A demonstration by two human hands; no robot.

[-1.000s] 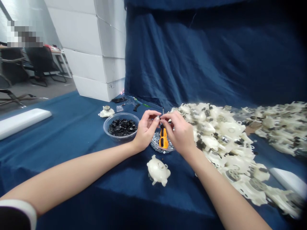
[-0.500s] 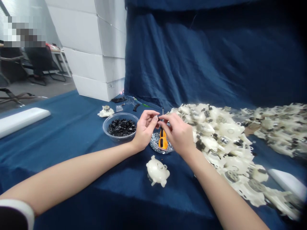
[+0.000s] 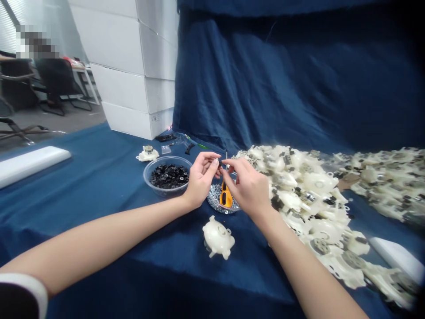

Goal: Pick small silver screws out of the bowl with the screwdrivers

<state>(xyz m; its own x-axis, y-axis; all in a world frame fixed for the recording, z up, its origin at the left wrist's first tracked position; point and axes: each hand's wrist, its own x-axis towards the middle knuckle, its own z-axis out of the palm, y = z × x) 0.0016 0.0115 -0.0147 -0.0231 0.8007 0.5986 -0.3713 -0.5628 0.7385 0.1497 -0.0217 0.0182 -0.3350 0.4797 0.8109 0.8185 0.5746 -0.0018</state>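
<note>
Over the bowls, my left hand (image 3: 199,181) pinches a small black part (image 3: 219,163) between thumb and fingertips. The fingers of my right hand (image 3: 250,186) are pinched at the same part from the other side, so much of it is hidden. Just below, a yellow-and-black screwdriver (image 3: 226,197) rests in a clear bowl (image 3: 217,208) of small metal screws, its shaft pointing away. To the left stands a clear bowl (image 3: 166,192) full of small black parts. A cream plastic housing (image 3: 218,238) lies on the blue cloth nearer to me.
A big pile of cream housings (image 3: 318,181) covers the right side, with another heap (image 3: 392,177) beyond. One housing with a grey gear (image 3: 148,153) sits behind the left bowl. White boxes (image 3: 126,88) are stacked at the back left. White blocks (image 3: 33,164) lie at both sides.
Both hands stay almost in place at the small black part, with only a slight shift of the right fingers. The view has moved a little.
</note>
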